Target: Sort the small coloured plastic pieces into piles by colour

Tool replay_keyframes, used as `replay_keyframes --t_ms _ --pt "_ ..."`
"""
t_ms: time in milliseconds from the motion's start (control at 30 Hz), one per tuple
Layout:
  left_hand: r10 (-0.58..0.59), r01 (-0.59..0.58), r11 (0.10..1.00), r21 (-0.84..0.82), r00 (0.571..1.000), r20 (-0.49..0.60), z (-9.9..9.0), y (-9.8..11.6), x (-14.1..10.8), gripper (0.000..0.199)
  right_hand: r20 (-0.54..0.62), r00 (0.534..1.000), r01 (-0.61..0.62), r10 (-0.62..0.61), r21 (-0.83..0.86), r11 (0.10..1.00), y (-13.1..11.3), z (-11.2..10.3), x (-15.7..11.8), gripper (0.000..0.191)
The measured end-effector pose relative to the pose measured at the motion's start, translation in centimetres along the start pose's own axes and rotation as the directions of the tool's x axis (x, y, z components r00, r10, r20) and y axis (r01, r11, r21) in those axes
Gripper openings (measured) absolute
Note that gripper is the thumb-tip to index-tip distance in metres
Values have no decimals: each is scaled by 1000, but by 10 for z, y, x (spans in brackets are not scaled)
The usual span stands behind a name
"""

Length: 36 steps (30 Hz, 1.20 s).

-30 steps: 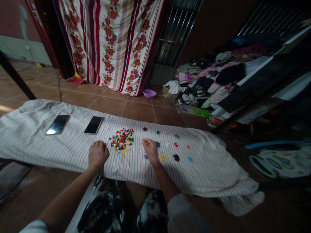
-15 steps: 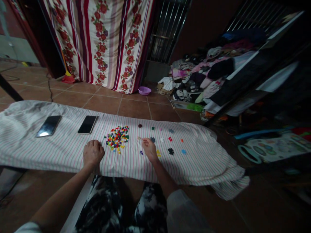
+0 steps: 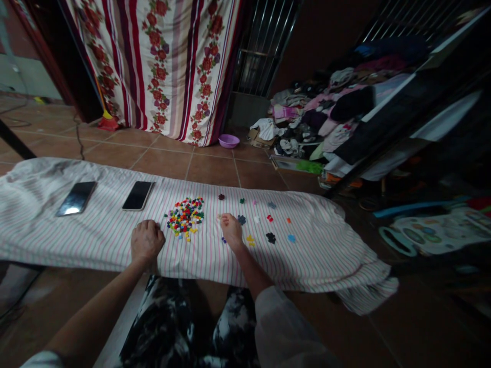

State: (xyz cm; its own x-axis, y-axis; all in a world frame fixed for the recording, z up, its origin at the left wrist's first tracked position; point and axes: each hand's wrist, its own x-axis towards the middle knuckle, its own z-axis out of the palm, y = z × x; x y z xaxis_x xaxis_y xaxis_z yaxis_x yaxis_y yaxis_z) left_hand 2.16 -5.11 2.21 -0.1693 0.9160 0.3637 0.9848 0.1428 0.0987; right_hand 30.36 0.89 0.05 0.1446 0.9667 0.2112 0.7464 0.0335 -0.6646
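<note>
My left hand (image 3: pixel 147 241) rests on the striped cloth (image 3: pixel 115 240), its fingers curled in a loose fist left of the pile of small coloured pieces (image 3: pixel 186 217). Right of that pile, my right hand (image 3: pixel 232 231) is lowered to the cloth with fingers pinched together at a small beige cluster (image 3: pixel 220 217). Whatever lies between those fingertips is too small to make out. Purple pieces (image 3: pixel 224 240) lie just below this hand. Sorted by colour around it are dark grey pieces (image 3: pixel 241 219), yellow pieces (image 3: pixel 250 240), black pieces (image 3: pixel 271 237) and light blue pieces (image 3: pixel 291 238).
Two dark-screened phones (image 3: pixel 76 198) (image 3: pixel 138 196) lie on the left part of the cloth. More clusters sit further back, such as brown pieces (image 3: pixel 221 197) and red pieces (image 3: pixel 270 218). Beyond are a purple basin (image 3: pixel 229 141) and heaped clothes (image 3: pixel 314 112) on the floor.
My right hand has shifted slightly left, its fingers still pinched by the beige cluster. My left hand stays where it was. The view has turned very slightly.
</note>
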Motion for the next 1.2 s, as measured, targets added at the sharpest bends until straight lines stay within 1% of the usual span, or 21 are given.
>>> replay_keyframes --t_ms 167,267,367,500,600,833,900,1067,1200 --pt "0 0 1000 -23 1000 7 -1 0 0 17 19 999 30 -29 -88 996 -5 -3 4 25" --pt "-5 5 1000 -28 1000 12 -3 0 0 17 42 997 67 -63 -100 993 -8 -4 5 27" --pt "-10 11 999 -38 1000 21 -5 2 1 17 47 996 76 -72 -95 992 -9 -5 5 29" --pt "-21 22 999 -42 1000 17 -5 2 0 19 37 997 72 -70 -69 995 -8 -7 2 33" --pt "-21 22 999 -42 1000 19 -4 2 0 18 39 997 73 -71 -64 995 -7 -8 3 31" --pt "-20 21 996 -91 1000 3 -4 2 1 18 92 996 18 -6 -131 991 -5 -4 13 36" --pt "-18 18 996 -83 1000 1 -4 2 0 17 102 995 13 3 -154 988 -5 -4 14 35" --pt "-11 10 998 -61 1000 -4 -3 1 0 16 135 991 42 -20 -159 986 -6 -6 12 22" --pt "-11 11 998 -59 1000 -4 -2 1 1 16 141 990 27 -6 -150 988 -7 -8 9 21"
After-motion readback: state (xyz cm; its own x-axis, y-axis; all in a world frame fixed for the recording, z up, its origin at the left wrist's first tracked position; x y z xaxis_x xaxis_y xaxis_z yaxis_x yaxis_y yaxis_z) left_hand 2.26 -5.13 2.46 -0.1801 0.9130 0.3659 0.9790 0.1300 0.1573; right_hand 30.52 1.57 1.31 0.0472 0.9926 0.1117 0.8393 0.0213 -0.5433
